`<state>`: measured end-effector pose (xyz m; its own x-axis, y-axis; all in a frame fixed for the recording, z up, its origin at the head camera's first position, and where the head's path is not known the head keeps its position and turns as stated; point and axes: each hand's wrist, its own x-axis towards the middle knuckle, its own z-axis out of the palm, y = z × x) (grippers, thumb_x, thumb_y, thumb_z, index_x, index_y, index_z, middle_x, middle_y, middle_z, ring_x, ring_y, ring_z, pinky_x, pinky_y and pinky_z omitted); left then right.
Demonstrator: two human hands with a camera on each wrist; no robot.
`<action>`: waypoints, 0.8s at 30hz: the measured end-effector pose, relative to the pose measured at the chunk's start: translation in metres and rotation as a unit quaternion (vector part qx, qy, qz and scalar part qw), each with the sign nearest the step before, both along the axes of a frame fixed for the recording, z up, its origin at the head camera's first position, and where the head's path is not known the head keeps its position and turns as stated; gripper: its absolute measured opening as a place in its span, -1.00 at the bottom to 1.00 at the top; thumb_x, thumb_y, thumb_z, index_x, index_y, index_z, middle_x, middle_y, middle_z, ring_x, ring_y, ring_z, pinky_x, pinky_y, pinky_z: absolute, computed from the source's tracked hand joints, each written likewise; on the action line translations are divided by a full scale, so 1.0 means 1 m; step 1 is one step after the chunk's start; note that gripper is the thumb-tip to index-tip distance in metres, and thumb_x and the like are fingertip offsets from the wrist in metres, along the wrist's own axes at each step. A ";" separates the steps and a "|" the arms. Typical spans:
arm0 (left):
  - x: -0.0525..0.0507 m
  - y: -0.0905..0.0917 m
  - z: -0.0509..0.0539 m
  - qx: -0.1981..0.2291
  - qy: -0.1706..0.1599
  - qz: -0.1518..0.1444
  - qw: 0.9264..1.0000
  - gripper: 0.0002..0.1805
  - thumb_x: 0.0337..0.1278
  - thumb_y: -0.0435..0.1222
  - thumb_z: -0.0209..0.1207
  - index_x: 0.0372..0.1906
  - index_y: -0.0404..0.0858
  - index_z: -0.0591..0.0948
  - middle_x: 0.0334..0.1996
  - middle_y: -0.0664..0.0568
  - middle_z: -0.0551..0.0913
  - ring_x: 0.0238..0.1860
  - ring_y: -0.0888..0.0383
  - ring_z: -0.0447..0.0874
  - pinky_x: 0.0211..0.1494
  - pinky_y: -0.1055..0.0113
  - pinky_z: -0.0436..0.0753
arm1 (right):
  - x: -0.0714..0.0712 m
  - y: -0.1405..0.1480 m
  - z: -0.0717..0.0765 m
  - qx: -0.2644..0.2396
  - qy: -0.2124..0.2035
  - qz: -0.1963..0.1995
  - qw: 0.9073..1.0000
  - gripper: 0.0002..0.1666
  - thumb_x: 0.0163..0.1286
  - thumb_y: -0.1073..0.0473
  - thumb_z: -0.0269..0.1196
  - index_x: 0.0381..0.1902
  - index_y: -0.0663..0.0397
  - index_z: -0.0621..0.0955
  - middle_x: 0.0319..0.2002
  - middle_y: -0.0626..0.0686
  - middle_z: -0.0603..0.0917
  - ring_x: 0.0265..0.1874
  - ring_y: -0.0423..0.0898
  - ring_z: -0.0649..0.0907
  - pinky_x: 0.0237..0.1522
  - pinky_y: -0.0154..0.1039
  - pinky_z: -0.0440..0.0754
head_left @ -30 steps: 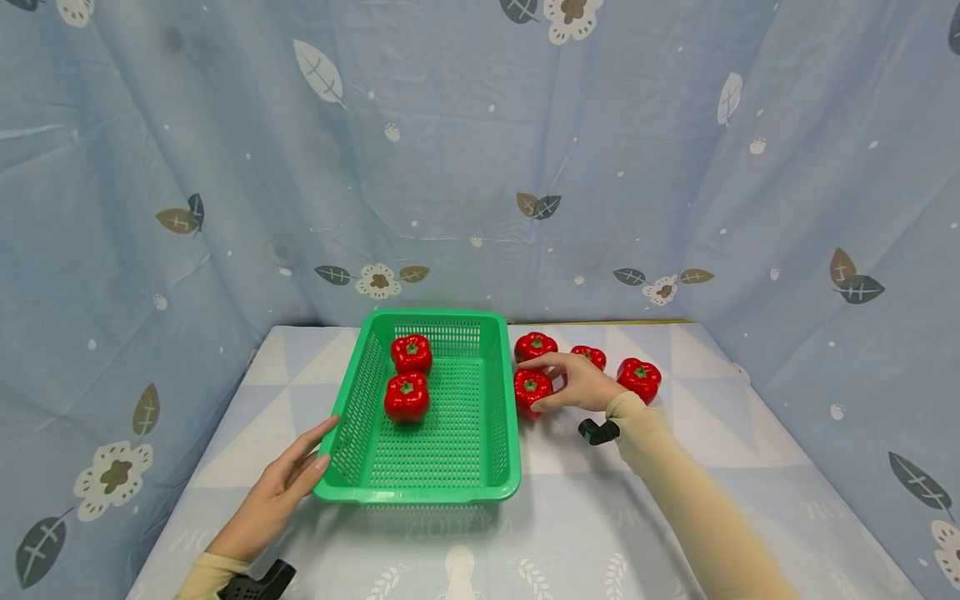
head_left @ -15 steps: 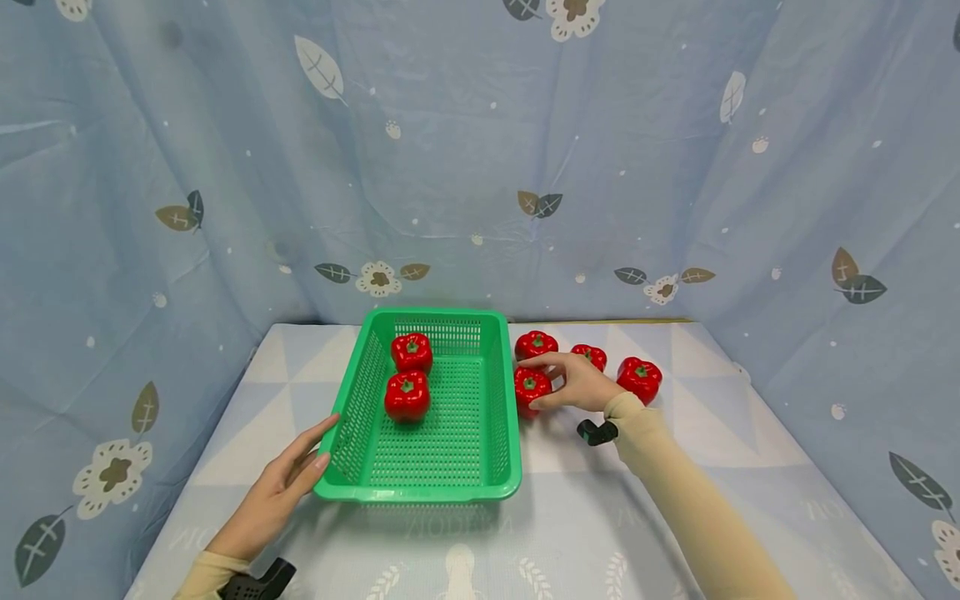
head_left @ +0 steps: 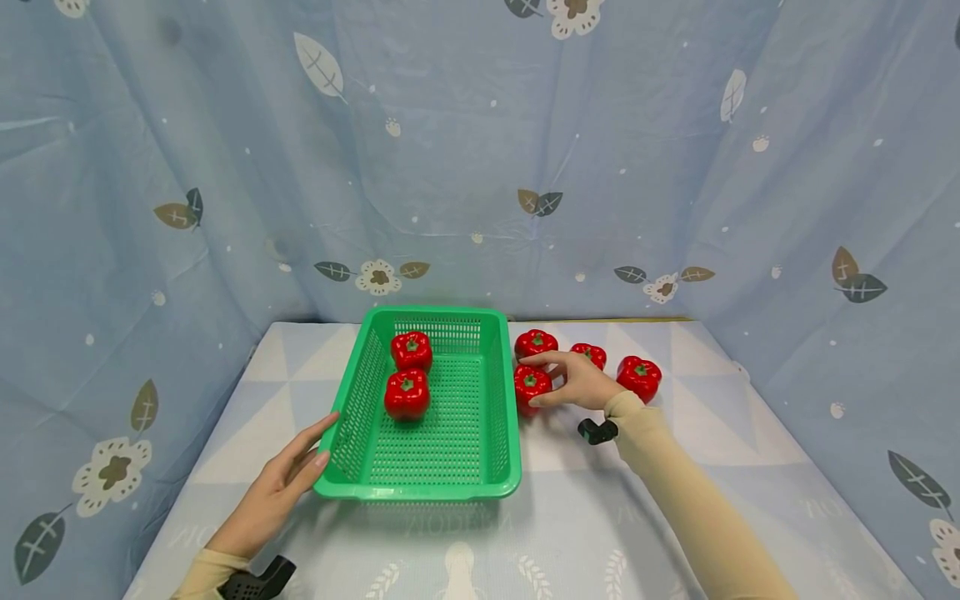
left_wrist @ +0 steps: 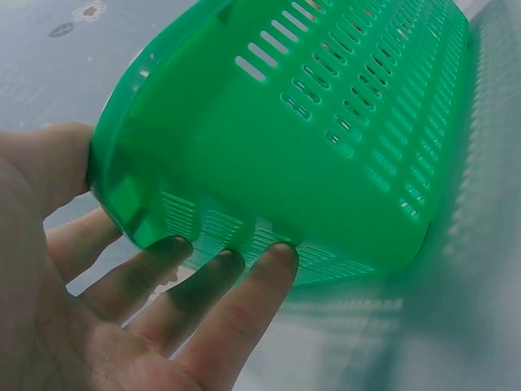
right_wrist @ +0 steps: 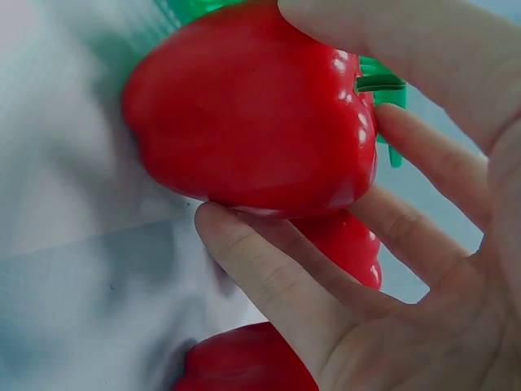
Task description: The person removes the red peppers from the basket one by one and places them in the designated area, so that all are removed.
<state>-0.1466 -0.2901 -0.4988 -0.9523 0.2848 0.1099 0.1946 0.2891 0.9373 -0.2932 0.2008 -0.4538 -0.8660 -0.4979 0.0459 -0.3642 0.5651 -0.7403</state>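
A green basket (head_left: 420, 492) holds two red peppers (head_left: 407, 395), one behind the other on its left side. My left hand (head_left: 279, 490) touches the basket's near left edge; the left wrist view shows its thumb at the rim and fingertips against the outer wall of the basket (left_wrist: 220, 138). Just outside the basket's right wall, my right hand (head_left: 576, 381) holds a red pepper (head_left: 532, 387) between thumb and fingers. In the right wrist view the hand (right_wrist: 407, 269) curves round that pepper (right_wrist: 244, 114), whose green stem points toward the palm.
Behind the held pepper lies another red pepper (head_left: 536, 342). Two more, one partly behind the right hand (head_left: 589, 356) and one by the right wrist (head_left: 639, 379), rest on the patterned tabletop. A blue patterned curtain (head_left: 450, 150) surrounds the table's back and sides.
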 end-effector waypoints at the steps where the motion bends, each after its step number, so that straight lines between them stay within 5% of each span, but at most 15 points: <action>1: 0.000 0.000 0.000 0.000 0.002 -0.001 1.000 -0.38 0.84 -0.18 -0.02 0.78 -0.05 0.19 0.74 -0.21 0.10 0.60 -0.36 0.22 0.29 0.48 0.52 | 0.000 0.000 0.000 0.000 0.001 0.001 1.000 -0.19 0.27 0.22 0.65 0.48 0.01 0.65 0.22 0.08 0.71 -0.02 0.11 0.71 -0.08 -0.07 0.72; 24: -0.001 0.000 -0.001 0.003 -0.003 -0.003 1.000 -0.38 0.84 -0.17 -0.02 0.78 -0.06 0.19 0.74 -0.18 0.08 0.63 -0.38 0.17 0.30 0.49 0.50 | 0.001 0.001 0.001 0.014 0.011 -0.006 1.000 -0.18 0.27 0.14 0.64 0.49 -0.05 0.65 0.23 0.05 0.72 0.02 0.07 0.69 -0.08 -0.07 0.69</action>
